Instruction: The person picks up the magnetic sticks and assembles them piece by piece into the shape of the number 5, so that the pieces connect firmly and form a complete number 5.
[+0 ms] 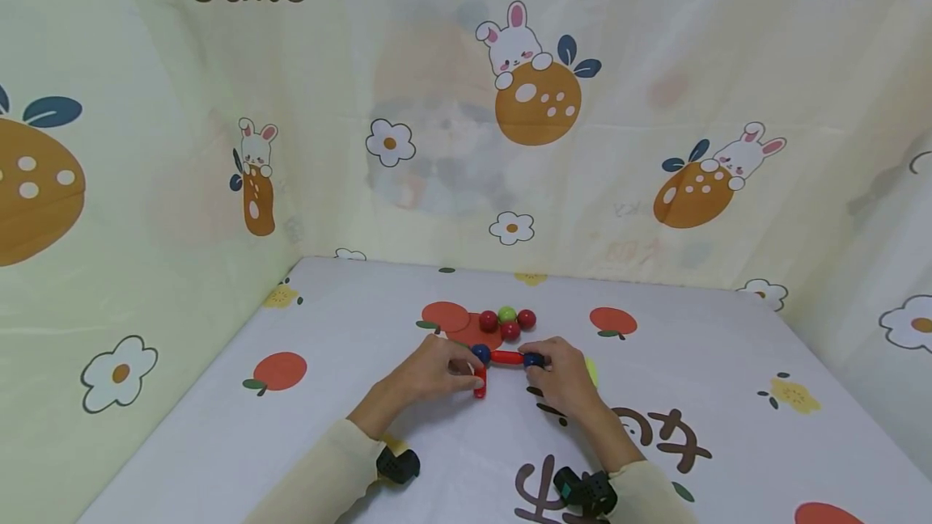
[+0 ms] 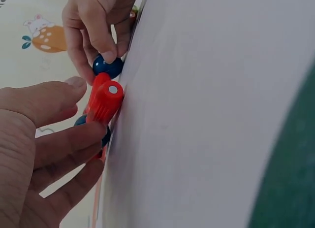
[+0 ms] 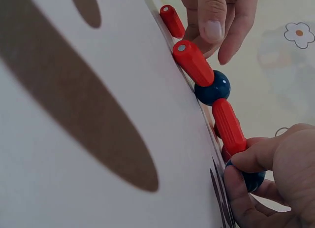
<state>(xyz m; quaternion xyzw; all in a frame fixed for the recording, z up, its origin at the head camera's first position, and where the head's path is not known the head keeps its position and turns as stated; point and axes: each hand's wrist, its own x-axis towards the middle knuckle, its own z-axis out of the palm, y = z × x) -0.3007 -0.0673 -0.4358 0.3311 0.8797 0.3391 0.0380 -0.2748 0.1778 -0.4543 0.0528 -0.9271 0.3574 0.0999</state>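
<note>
Two red rods with metal-tipped ends and two dark blue balls are joined in an L on the table. My right hand (image 1: 564,378) pinches the right-hand blue ball (image 3: 253,179) between thumb and fingers. From it one red rod (image 1: 506,357) runs left to the other blue ball (image 3: 212,88). The second red rod (image 2: 106,102) points toward me from that ball. My left hand (image 1: 437,366) is beside this rod, its fingers loosely bent against it and the thumb apart. A further red rod (image 3: 172,21) shows near the left hand in the right wrist view.
Behind the joined parts, three red balls (image 1: 510,331) and a green ball (image 1: 506,314) sit close together. The white tablecloth (image 1: 349,314) carries printed fruit and lettering. Patterned curtains (image 1: 437,184) enclose the back and sides. A yellow-green patch (image 1: 591,370) is partly hidden by the right hand.
</note>
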